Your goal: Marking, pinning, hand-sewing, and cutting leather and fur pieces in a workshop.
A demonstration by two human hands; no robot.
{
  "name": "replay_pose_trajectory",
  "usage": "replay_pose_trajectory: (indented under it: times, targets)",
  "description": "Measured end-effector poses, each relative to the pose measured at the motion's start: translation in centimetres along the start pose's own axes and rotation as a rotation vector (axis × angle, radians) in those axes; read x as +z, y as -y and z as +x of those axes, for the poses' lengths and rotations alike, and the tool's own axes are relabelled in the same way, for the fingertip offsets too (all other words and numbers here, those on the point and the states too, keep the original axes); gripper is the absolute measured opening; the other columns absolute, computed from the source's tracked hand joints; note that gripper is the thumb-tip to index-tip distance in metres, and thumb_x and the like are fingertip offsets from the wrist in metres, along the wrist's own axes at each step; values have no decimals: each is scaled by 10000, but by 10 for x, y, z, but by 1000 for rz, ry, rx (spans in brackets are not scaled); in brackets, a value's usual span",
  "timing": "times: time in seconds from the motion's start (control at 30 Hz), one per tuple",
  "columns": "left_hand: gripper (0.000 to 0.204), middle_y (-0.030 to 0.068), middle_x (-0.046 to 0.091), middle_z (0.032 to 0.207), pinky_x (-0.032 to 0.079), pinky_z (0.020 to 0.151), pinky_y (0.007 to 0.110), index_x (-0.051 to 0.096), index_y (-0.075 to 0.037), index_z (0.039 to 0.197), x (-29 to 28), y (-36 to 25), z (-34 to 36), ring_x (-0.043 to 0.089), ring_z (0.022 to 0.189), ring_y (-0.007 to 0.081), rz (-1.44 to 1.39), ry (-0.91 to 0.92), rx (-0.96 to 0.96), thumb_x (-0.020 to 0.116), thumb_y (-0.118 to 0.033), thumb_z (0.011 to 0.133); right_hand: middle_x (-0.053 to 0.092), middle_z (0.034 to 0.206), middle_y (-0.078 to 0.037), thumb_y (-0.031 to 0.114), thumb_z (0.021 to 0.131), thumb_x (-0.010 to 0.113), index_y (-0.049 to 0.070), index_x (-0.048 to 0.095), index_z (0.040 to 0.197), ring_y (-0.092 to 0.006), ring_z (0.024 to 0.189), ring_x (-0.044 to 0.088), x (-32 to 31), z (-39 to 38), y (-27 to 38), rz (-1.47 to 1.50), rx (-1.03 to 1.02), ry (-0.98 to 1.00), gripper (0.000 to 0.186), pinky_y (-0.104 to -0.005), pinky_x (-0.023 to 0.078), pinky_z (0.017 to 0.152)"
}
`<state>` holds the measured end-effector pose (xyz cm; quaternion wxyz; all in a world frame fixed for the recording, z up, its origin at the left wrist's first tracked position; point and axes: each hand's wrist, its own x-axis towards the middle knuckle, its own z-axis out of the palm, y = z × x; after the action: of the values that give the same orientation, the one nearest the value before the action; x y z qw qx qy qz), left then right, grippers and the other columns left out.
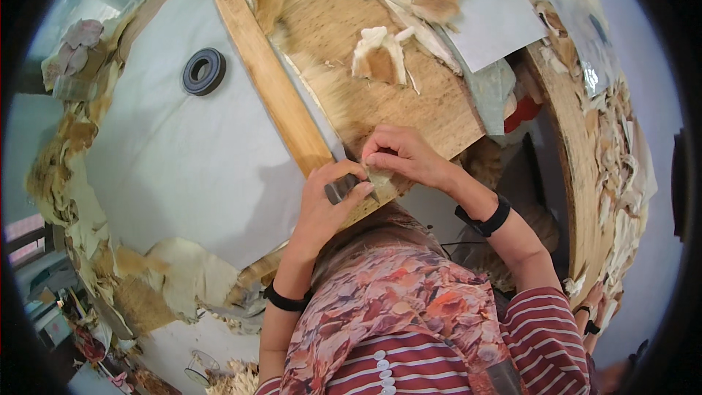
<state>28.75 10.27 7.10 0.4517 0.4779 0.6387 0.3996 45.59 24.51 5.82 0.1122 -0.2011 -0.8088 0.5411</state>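
My left hand curls around a dark metal blade at the near edge of the board, its pointed tip toward the right. Just to the right, my right hand is closed in a pinch at the near end of a pale tan fur piece. Its fingertips partly hide what they grip. Below them lies a small pale scrap. A long wooden strip runs away from my left fingers, along the left side of the fur.
A black ring rests on the white sheet at left. Brown-and-white fur scraps lie on the wooden board. White paper covers the far right. A gap separates the board from a side plank heaped with hide trimmings. Another person's hand shows at lower right.
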Motion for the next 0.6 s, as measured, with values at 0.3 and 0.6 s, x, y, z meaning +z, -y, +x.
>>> replay_pose_trajectory:
  times: [0.3, 0.6]
  targets:
    - [180, 67, 634, 846, 471, 786, 324, 655, -35, 910, 1, 7, 1, 602, 830, 200, 69, -23, 31, 757, -147, 813, 590, 839, -82, 134, 821, 694, 57, 661, 898, -278, 825, 565, 4, -9, -12, -353, -80, -65, 115, -362, 454, 704]
    - [175, 32, 598, 828, 463, 683, 266, 643, -25, 919, 8, 14, -1, 573, 769, 112, -43, -102, 79, 760, -113, 824, 605, 840, -65, 138, 804, 705, 57, 683, 908, -235, 831, 595, -5, -17, -4, 91, 26, 76, 133, -324, 458, 744]
